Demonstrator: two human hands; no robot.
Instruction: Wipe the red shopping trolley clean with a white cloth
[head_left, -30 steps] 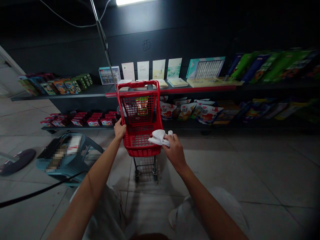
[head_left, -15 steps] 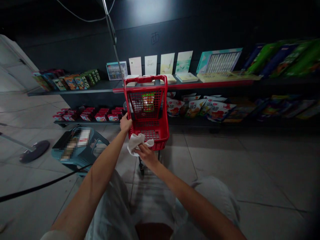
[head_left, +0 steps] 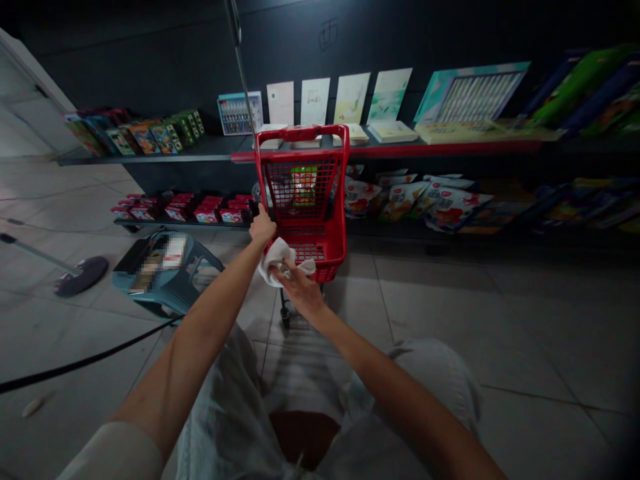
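Observation:
In front of me stands a small red shopping cart (head_left: 336, 230) with a grid basket, a tall handle and dark wheels. My left hand (head_left: 263, 227) is closed around the left side rail of its basket. Bunched in my right hand (head_left: 300, 283) is a white cloth (head_left: 277, 259), pressed against the basket's near left rim. Its fingertips are partly lost in the folds. Through the basket's back grid a green and red packet (head_left: 304, 185) shows.
Behind the cart runs a dark shelf (head_left: 200, 159) with books, boxes and snack bags (head_left: 453, 207). A blue-grey plastic stool (head_left: 175, 287) stands left, near a round pole base (head_left: 83, 277). A black cable (head_left: 100, 357) crosses at lower left.
The view has tilted down slightly, so shelf and cart sit higher and a little right. My left hand stays on the rail; the cloth remains at the near left rim, its folds slightly changed.

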